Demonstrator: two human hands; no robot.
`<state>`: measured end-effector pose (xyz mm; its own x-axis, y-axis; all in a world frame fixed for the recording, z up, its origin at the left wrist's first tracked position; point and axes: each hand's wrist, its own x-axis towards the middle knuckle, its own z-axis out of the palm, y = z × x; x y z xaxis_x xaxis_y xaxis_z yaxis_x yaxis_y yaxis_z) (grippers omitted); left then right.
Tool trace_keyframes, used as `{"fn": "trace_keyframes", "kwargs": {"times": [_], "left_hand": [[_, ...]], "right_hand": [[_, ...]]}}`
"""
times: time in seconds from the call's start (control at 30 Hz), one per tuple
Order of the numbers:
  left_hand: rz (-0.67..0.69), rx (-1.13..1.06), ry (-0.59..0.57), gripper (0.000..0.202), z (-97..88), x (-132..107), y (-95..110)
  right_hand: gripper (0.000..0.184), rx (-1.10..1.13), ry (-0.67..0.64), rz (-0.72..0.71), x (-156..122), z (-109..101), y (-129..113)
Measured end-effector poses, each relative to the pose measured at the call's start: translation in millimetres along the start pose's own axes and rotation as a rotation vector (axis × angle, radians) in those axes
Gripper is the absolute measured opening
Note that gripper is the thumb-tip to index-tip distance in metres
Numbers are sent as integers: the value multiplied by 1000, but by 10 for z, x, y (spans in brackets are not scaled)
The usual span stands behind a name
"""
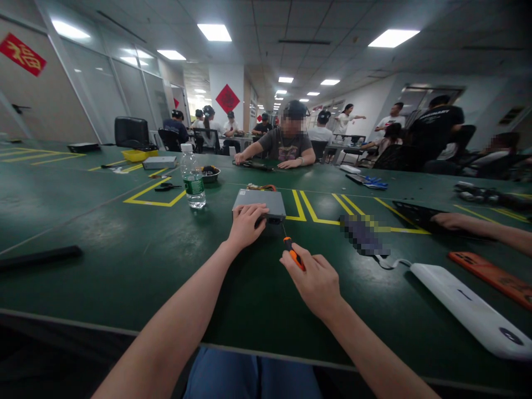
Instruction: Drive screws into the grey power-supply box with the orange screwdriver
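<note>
A grey metal computer power supply unit (266, 199) lies on the green table, its bundle of coloured wires (261, 188) coming out at the far side. My left hand (246, 226) grips its near left corner, with the fingers over the top and the thumb at the front. My right hand (319, 280) is closed around the orange and black handle of a screwdriver (296, 257). The thin shaft points up at the unit's front right corner; whether the tip touches it I cannot tell.
A water bottle (193, 180) stands left of the unit, near a metal bowl (210, 174). On the right lie a white power bank (465, 305) and an orange phone (494, 277), near another person's hand (449, 220). Across the table a person (291, 138) sits working.
</note>
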<state>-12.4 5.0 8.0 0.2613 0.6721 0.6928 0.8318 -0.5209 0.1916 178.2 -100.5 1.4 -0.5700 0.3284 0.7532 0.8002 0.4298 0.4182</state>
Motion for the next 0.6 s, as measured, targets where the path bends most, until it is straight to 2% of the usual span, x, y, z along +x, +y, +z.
{"fn": "trace_keyframes", "kwargs": {"times": [0.2,0.4,0.5,0.6], "left_hand": [[14,-17,16,25,14,4,-6],[7,-8,16,25,13,0,-10],[3,-7,12,25,9,-2,-9],[4,-11,11,25,10,-2,-6]], "right_hand": [[13,65,5,101,20,25,-24],[13,111,14,-13,21,17,7],[12,111,39,29,31,-7,26],[18,141,-18,83,43,-15,5]]}}
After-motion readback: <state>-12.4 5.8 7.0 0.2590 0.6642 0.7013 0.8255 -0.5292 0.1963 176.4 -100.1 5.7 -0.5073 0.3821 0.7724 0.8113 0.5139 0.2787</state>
